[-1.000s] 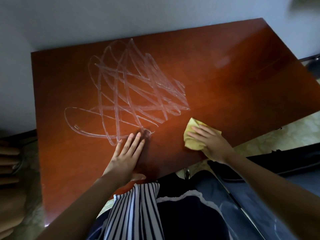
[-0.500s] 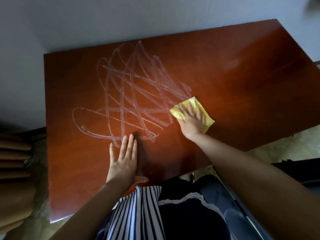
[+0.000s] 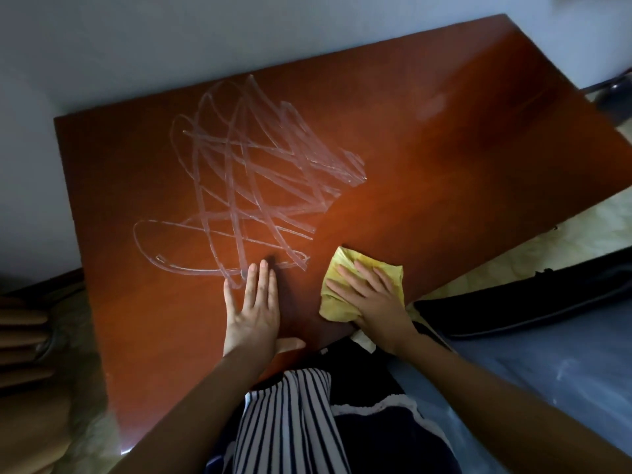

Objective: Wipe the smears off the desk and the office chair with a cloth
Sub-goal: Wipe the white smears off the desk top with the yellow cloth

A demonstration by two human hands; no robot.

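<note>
We noted a reddish-brown wooden tabletop filling most of the head view, set against a pale wall. A broad tangle of whitish smears covered its left-centre area: crossing lines, with a long loop at the lower left. Our left hand lay flat on the wood, fingers straight and close together, holding nothing; its fingertips reached the lowest line of the smears. Our right hand pressed down with spread, fairly straight fingers on a crumpled yellow cloth, not curled round it. The cloth sat at the near edge of the tabletop, just right of the left hand and just beside the smears' lower right end.
</note>
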